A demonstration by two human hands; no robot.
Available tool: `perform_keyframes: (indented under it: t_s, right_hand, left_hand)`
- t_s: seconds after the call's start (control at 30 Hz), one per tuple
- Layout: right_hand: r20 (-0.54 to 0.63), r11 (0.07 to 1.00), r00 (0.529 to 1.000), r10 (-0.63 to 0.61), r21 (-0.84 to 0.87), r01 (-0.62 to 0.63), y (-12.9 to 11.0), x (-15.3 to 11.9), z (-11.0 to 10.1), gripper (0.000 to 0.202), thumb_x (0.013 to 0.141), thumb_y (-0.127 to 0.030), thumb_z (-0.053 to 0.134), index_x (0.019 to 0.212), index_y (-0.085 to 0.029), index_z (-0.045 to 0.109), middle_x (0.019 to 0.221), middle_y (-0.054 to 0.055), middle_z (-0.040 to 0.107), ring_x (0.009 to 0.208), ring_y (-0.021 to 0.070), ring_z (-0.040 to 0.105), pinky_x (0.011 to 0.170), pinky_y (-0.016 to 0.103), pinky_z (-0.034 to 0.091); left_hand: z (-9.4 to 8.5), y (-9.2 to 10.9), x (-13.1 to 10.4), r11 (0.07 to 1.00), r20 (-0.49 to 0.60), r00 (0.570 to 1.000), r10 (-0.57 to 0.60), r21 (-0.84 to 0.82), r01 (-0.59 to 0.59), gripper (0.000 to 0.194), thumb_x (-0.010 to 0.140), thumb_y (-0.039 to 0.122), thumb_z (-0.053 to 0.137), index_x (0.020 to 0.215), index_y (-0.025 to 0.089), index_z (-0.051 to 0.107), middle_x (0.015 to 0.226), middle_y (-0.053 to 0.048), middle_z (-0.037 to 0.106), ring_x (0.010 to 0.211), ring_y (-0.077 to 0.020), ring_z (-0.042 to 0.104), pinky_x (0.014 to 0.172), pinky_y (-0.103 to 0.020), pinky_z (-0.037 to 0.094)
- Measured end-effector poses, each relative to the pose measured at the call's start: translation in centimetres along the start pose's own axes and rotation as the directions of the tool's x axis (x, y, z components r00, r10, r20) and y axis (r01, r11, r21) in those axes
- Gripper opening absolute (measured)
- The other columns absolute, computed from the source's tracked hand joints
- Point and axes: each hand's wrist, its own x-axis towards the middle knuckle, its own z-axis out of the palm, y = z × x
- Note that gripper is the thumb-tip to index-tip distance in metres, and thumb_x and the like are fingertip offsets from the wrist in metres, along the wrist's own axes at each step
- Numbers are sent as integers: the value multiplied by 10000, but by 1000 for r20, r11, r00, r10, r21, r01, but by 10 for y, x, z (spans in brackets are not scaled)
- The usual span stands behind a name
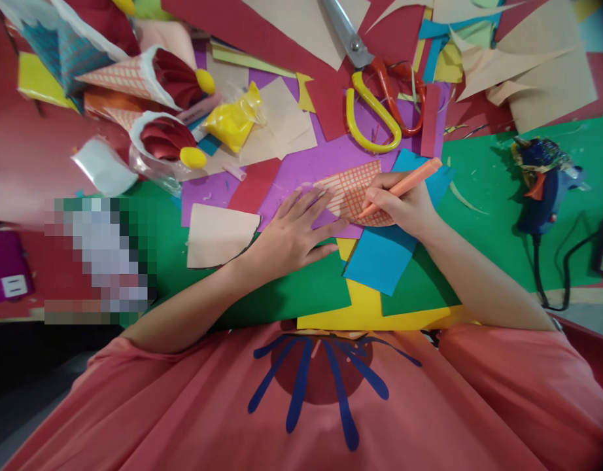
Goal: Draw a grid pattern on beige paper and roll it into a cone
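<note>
My right hand [398, 201] grips an orange marker [419, 178], its tip down on a cream paper piece [356, 186] covered with an orange grid of lines. The fingers of my left hand [294, 229] lie spread and flat, their tips over the left end of that piece. Purple paper [296, 171] is under the piece. A blue paper strip [382, 258] sticks out below my right hand. Beside my left wrist lies a plain cream paper piece [220, 235] with a dark edge.
Scissors [373, 85] with red and yellow handles lie at the back. Paper cones [129, 78], a yellow plastic packet [235, 118] and white clay [104, 167] are at the left. A blue glue gun [541, 190] with a cord rests on green paper [488, 196] at the right.
</note>
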Motion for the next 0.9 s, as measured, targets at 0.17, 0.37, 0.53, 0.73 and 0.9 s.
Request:
perform_keyframes:
  t_s: [0.17,0.37,0.53,0.73,0.9]
  right_hand:
    - [48,1000,999,2,23,-3,0,0,3,226,744,-182,522,518,-180,528,492,-23,567,464,79,483,441,225,339]
    - [56,999,998,5,37,-7,-2,-1,5,254,730,-198,529,478,-179,500,414,-40,515,399,65,433,400,210,294]
    - [41,998,999,2,66,-5,-2,0,2,247,742,-213,541,497,-178,535,465,-29,548,430,67,449,412,210,324]
    - [-115,992,993,41,120,-27,-1,-2,0,389,869,-492,553,626,-194,612,548,-12,579,471,81,486,445,224,394]
    - [-172,991,984,42,131,-20,-1,-4,1,423,829,-596,594,713,-191,638,586,-22,574,507,79,515,490,227,440]
  left_hand:
    - [0,0,0,1000,18,1000,-7,18,6,461,951,376,505,1400,272,479,1521,-143,386,1429,-321,330,1155,-556,266]
    - [-1,0,0,1000,-7,1000,10,10,-10,451,951,360,513,1392,268,495,1520,-155,384,1415,-340,351,1146,-560,272]
    - [-1,0,0,999,-2,1000,11,31,-11,422,951,371,508,1357,258,532,1514,-153,394,1416,-336,350,1142,-561,286]
    - [-1,-1,0,1000,17,1000,7,13,-7,383,942,380,524,1298,251,583,1517,-134,399,1417,-329,352,1153,-569,265]
    - [-1,1,0,996,60,994,93,2,-93,411,956,424,489,1349,311,526,1531,-83,393,1420,-289,360,1162,-540,271]
